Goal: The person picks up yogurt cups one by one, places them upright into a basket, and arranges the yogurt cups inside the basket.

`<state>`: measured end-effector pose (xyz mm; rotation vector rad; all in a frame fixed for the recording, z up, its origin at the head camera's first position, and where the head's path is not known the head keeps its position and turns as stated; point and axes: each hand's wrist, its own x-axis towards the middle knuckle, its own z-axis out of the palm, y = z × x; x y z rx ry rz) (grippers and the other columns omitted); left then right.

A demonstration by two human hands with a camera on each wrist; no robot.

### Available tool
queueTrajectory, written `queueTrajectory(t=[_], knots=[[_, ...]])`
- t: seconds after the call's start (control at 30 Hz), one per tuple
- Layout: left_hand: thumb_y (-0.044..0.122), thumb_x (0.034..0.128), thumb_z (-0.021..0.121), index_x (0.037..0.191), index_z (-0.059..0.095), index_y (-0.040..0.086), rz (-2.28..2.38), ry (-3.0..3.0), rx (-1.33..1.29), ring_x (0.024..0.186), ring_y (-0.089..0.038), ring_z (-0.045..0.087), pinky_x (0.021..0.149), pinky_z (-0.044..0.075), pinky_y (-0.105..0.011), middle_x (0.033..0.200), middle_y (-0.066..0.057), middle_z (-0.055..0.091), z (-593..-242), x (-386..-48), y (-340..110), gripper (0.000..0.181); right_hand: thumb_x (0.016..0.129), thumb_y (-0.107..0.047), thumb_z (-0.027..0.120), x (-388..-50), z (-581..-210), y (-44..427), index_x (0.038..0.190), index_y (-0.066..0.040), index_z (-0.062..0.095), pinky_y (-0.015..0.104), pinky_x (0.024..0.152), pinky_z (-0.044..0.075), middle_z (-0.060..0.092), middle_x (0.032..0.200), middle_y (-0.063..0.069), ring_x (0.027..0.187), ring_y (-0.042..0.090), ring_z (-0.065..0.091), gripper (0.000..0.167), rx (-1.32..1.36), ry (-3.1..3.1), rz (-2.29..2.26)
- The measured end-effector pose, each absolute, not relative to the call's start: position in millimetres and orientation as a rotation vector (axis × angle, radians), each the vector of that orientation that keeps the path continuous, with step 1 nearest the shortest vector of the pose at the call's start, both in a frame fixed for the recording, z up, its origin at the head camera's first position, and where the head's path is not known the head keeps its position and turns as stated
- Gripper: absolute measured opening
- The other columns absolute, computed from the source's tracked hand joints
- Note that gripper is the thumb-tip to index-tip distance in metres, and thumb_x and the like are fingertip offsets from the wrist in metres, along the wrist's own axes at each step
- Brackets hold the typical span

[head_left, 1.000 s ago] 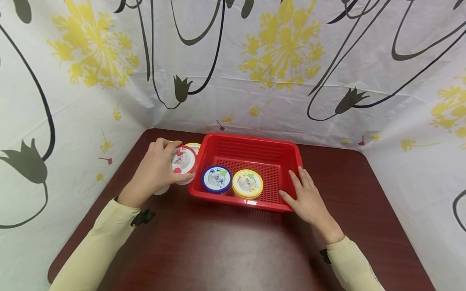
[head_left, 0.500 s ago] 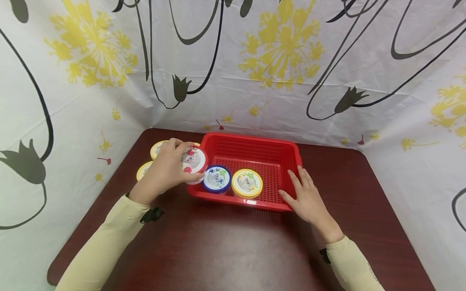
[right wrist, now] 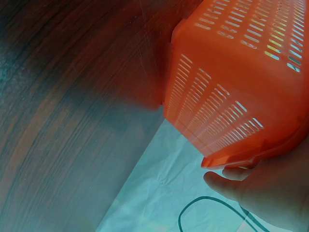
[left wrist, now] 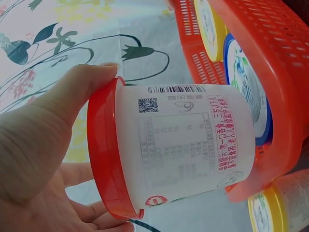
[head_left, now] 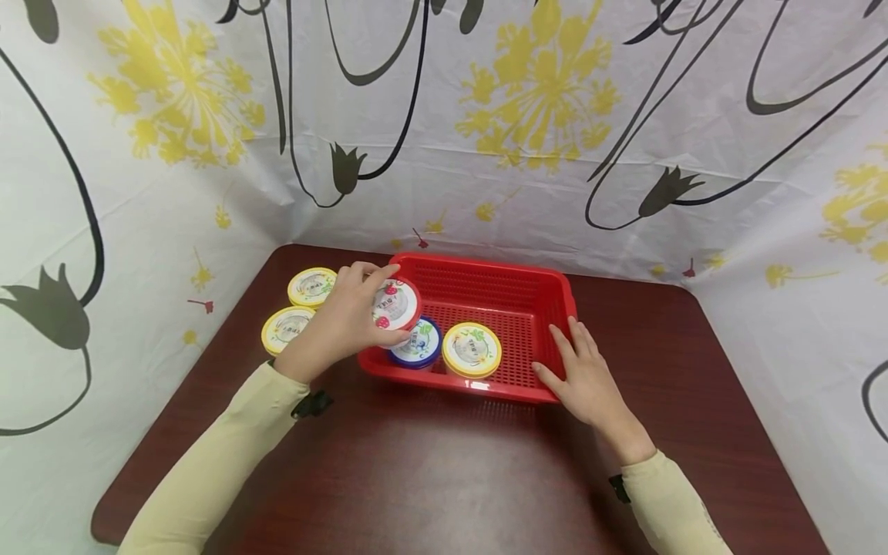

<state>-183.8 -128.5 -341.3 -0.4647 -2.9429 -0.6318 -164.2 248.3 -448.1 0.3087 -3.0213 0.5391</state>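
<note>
My left hand [head_left: 340, 320] grips a white plastic cup [head_left: 397, 304] by its red, strawberry-printed lid, over the left side of the red basket [head_left: 479, 268]. The left wrist view shows thumb and fingers around the lid [left wrist: 104, 145], with printed text on the cup's white side. Inside the basket stand a blue-lidded cup [head_left: 425, 344], partly hidden by the held one, and a yellow-lidded cup [head_left: 472, 349]. My right hand [head_left: 590, 385] rests on the basket's right rim, fingers spread and fairly straight.
Two yellow-lidded cups, one farther back [head_left: 312, 287] and one nearer [head_left: 286, 330], stand on the dark wooden table [head_left: 444, 478] left of the basket. A patterned white cloth [head_left: 430, 116] hangs behind and at the sides.
My left hand has carried the red-lidded cup rightward, from beside the basket to over its left part. The yellow-lidded cups on the left have come into view. My right hand stays put.
</note>
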Motion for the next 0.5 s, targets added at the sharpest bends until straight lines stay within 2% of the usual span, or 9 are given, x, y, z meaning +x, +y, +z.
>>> queueTrajectory(t=[0.27, 0.5], knots=[[0.056, 0.0675, 0.083, 0.148, 0.044, 0.020, -0.563, -2.947, -0.508, 0.121, -0.026, 0.044, 0.089, 0.058, -0.043, 0.136, -0.011, 0.050, -345.2, -185.0, -122.2, 0.096, 0.093, -0.050, 0.058, -163.8, -447.7, 247.3, 0.155, -0.007, 0.028, 0.072, 0.109, 0.031, 0.012, 0.165, 0.023, 0.151, 0.046, 0.013, 0.081, 0.310, -3.019, 0.541], [0.059, 0.0675, 0.082, 0.146, 0.046, 0.021, -0.423, -2.898, -0.584, 0.120, -0.028, 0.047, 0.094, 0.054, -0.045, 0.138, -0.008, 0.051, -348.4, -186.4, -116.9, 0.094, 0.093, -0.054, 0.056, -163.1, -446.4, 247.1, 0.155, -0.007, 0.027, 0.072, 0.109, 0.032, 0.012, 0.165, 0.023, 0.151, 0.046, 0.013, 0.083, 0.303, -3.029, 0.539]])
